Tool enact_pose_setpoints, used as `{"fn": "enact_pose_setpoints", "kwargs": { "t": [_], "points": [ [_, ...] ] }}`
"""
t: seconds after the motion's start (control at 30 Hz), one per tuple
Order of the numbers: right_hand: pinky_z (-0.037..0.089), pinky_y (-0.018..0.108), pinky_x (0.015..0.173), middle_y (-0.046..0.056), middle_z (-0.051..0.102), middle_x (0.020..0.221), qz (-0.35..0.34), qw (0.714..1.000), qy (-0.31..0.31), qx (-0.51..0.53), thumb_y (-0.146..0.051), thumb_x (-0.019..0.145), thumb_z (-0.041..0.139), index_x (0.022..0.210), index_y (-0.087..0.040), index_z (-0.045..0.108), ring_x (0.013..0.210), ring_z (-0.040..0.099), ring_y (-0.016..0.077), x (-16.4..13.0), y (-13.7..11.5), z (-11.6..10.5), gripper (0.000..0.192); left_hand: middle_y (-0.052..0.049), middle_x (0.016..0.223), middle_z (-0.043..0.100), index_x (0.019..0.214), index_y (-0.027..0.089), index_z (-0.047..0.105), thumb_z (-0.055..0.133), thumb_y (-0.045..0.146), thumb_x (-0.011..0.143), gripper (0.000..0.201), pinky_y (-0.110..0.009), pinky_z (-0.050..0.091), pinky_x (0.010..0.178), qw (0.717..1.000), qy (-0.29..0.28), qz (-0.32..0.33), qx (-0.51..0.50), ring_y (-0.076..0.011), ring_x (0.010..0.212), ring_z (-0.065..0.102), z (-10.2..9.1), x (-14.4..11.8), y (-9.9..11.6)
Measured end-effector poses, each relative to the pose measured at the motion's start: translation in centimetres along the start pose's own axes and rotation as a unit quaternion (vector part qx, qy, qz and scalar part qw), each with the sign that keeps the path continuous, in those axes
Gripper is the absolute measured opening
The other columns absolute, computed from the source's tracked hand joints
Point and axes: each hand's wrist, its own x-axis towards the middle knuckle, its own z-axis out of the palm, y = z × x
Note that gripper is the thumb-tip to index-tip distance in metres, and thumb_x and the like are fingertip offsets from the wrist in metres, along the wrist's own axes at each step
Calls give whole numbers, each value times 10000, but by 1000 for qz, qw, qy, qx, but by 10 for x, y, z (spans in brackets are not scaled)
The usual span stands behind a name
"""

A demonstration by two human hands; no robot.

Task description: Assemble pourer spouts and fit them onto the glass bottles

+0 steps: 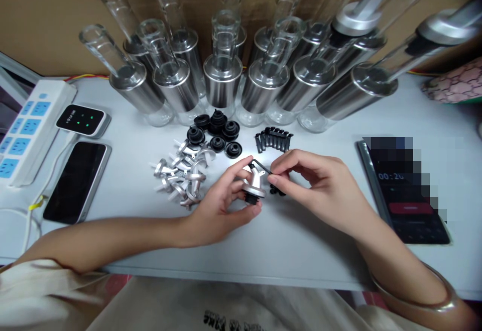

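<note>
Hands meet over the middle of the white table (309, 250). The left hand (222, 205) curls around a small silver pourer spout (254, 184), thumb and fingers pinching its rim, with a black ring showing at its underside. The right hand (320, 185) pinches a thin black stopper (263, 168) between thumb and forefinger and holds its end against the top of the spout. Just beneath the right fingers a few more black bits lie on the table, too small to make out.

Left of the hands sits a heap of silver spouts (183, 174), and behind it a cluster of black rubber seals (218, 130). A short row of black stoppers (273, 139) stands just behind the hands. Glass bottles with steel sleeves (222, 77) line the back of the table. A phone (77, 180) lies face up at the left, beside a small white device (83, 120) and a power strip (28, 130). Another phone (406, 195), showing a timer, lies at the right.
</note>
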Motion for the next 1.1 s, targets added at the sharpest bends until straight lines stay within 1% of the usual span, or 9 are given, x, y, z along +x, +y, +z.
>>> {"fn": "enact_pose_setpoints", "kwargs": {
  "t": [0.27,0.43,0.5,0.67,0.77,0.87,0.97,1.03,1.1],
  "points": [
    [447,224,606,-15,636,717,25,999,-28,3,-208,815,662,756,-190,597,647,562,106,0,-2,2,89,23,1041,429,1328,436,440,613,28,818,675,-197,445,813,999,10,10,29,-61,867,529,0,0,-1],
    [437,222,575,-17,633,691,34,998,-54,-13,-221,824,643,751,-189,602,622,555,106,0,-4,1,90,6,1039,398,1318,397,428,572,4,797,668,-190,458,691,999,8,-5,34,-69,810,567,-1,-1,1],
    [434,217,560,-18,629,676,37,997,-64,-16,-240,831,641,748,-191,602,618,555,109,1,-6,1,104,-4,1039,377,1324,374,417,544,20,808,638,-201,460,656,999,5,-11,37,-82,801,583,-2,-1,2],
    [443,203,547,-18,638,681,29,996,-82,-33,-204,833,612,741,-195,597,627,569,111,2,-12,1,93,-13,1038,368,1317,326,418,524,90,849,534,-257,479,700,999,10,-2,51,-89,764,579,-6,-1,2],
    [443,197,546,-20,637,684,23,995,-84,-42,-202,841,602,742,-198,600,628,572,109,2,-13,1,99,-10,979,405,1327,305,393,510,120,878,500,-275,478,715,998,-3,9,63,-106,766,578,-7,-1,1],
    [456,200,574,-22,644,719,26,996,-85,-26,-261,846,639,798,-206,621,649,577,110,3,-12,2,75,-7,893,461,1339,267,369,507,153,900,474,-296,474,732,997,-12,8,81,-133,774,578,-8,-1,0],
    [464,216,597,-9,664,763,28,996,-88,-18,-303,869,621,847,-210,639,689,594,124,3,-10,1,97,-3,855,488,1330,249,368,497,181,910,444,-300,461,715,997,-16,14,79,-137,757,571,-9,-1,1],
    [459,229,594,4,676,784,28,996,-87,-22,-303,886,597,855,-208,650,706,600,135,3,-8,0,113,-1,835,500,1320,236,371,485,196,913,425,-307,453,713,997,-23,19,77,-136,741,561,-9,-1,2],
    [464,241,613,11,680,801,26,996,-82,-18,-294,877,613,871,-203,653,714,600,141,4,-6,-1,99,1,820,506,1311,224,375,470,204,913,410,-314,449,715,996,-31,16,81,-138,741,555,-9,-1,4]
  ]
}}
